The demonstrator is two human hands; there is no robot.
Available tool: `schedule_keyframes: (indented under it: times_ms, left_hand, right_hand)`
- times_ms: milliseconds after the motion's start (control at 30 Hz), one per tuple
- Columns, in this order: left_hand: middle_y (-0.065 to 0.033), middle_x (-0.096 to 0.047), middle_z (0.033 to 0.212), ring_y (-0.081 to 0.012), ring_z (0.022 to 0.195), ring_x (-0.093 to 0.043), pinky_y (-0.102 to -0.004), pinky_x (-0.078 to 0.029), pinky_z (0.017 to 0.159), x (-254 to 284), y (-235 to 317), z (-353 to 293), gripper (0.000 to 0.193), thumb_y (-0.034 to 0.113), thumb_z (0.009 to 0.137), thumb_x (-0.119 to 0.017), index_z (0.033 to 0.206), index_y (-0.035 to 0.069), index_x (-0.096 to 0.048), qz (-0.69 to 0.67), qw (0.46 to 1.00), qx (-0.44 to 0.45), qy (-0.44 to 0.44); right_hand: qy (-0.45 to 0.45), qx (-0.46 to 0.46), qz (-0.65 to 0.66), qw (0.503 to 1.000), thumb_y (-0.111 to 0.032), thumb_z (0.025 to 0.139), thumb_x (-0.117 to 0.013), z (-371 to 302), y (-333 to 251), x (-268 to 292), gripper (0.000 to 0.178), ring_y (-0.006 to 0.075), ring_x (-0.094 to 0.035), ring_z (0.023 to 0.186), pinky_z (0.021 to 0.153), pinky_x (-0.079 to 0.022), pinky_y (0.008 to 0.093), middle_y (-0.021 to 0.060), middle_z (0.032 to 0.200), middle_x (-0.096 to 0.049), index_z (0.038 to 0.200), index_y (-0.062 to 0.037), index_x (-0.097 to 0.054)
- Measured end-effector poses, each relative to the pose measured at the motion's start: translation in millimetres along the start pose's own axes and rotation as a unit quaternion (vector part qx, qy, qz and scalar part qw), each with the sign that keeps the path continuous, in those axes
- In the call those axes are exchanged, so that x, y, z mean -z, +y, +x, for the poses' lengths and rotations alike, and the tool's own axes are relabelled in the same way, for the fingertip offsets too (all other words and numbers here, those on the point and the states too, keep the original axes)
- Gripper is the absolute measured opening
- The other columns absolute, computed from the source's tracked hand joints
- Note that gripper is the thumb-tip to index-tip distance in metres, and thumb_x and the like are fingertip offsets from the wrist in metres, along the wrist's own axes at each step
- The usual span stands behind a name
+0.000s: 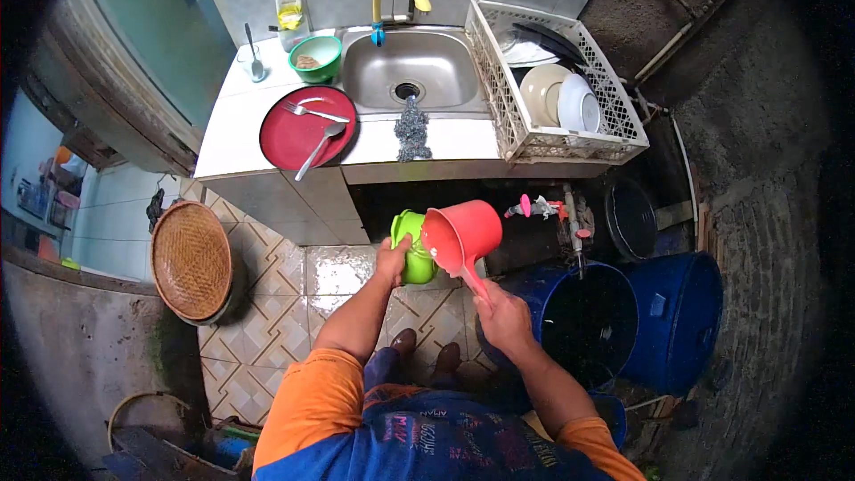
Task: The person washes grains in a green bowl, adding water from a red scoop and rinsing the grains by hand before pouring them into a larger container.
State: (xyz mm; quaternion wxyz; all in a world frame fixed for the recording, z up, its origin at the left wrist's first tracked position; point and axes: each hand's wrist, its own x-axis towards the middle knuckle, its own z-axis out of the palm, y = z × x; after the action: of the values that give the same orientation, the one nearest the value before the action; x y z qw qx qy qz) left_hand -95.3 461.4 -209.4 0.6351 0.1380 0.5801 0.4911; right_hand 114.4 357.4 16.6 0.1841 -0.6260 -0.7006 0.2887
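My left hand [392,258] is closed on a lime-green plastic bowl [415,265], which is tipped on its side over the floor. In my right hand [506,319] is the handle of a pink water dipper [472,230]. The dipper is tilted, its mouth turned toward the green bowl, and its rim overlaps the bowl's edge; whether they touch I cannot tell. Above them, a grey scouring pad [412,132] lies at the front edge of the steel sink [454,71]. To its left is a red plate [289,144] with a fork [316,113] and a spoon [319,151] on it.
A white plastic crate [579,144] holds plates and bowls right of the sink. Below it stand blue water drums [681,321] and a tap with pink handles [525,206]. A green bowl [316,60] and a glass with a spoon [253,62] sit left. A woven tray [191,258] is at left.
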Motion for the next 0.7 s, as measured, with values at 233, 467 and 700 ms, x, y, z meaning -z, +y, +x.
schedule_keyframes:
  times_ms: [233, 467, 700]
  left_hand:
    - [-0.0137, -0.048, 0.139, -0.0334, 0.124, -0.049, -0.0556, -0.039, 0.103, 21.1, 2.6, 21.0, 0.064, 0.058, 0.097, -0.037, 0.139, 0.01, -0.043, -0.223, 0.964, 0.112, -0.094]
    - [-0.0138, -0.04, 0.148, -0.0363, 0.132, -0.042, -0.058, -0.031, 0.108, 37.0, 0.0, 18.3, 0.072, 0.065, 0.095, -0.03, 0.143, 0.013, -0.041, -0.308, 0.936, 0.127, -0.114]
    - [-0.0135, -0.05, 0.139, -0.0264, 0.126, -0.049, -0.0435, -0.035, 0.107, 52.3, 20.8, -21.7, 0.071, 0.062, 0.093, -0.046, 0.137, 0.006, -0.047, -0.157, 0.984, 0.064, -0.057]
  right_hand:
    - [0.016, 0.014, -0.011, 1.0, -0.02, 0.087, -0.056, 8.3, -3.5, 14.0, 0.028, 0.0435, -0.062, 0.086, 0.072, -0.049, 0.0512, 0.0233, 0.091, -0.065, 0.113, -0.0068, -0.057]
    - [0.033, -0.002, -0.023, 0.999, -0.018, 0.087, -0.057, 10.4, -1.1, 14.6, 0.025, 0.0435, -0.062, 0.086, 0.071, -0.049, 0.0519, 0.0227, 0.09, -0.064, 0.11, -0.008, -0.057]
    - [0.045, 0.003, -0.007, 0.999, -0.018, 0.087, -0.058, 8.2, 8.0, 16.4, 0.025, 0.043, -0.062, 0.088, 0.072, -0.049, 0.0508, 0.0224, 0.091, -0.064, 0.11, -0.0077, -0.058]
